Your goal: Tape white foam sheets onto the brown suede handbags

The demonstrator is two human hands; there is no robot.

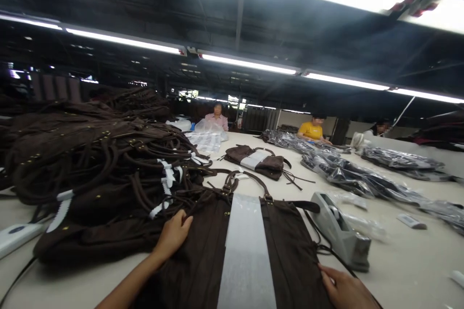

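Note:
A dark brown suede bag (290, 251) lies flat on the table in front of me, with a white foam strip (244, 251) running down its middle. My left hand (174, 234) rests on the bag's left edge, fingers bent over the fabric. At the bag's lower right corner my right hand (342, 287) lies with fingers flat against the edge. The bag's straps (235, 178) point away from me.
A tall heap of brown bags (97, 154) fills the left. A grey tape dispenser (340, 231) stands right of my bag. Another wrapped bag (259, 160) lies farther off. Plastic-packed bags (355, 174) line the right. Other people (311, 129) sit at the far edge.

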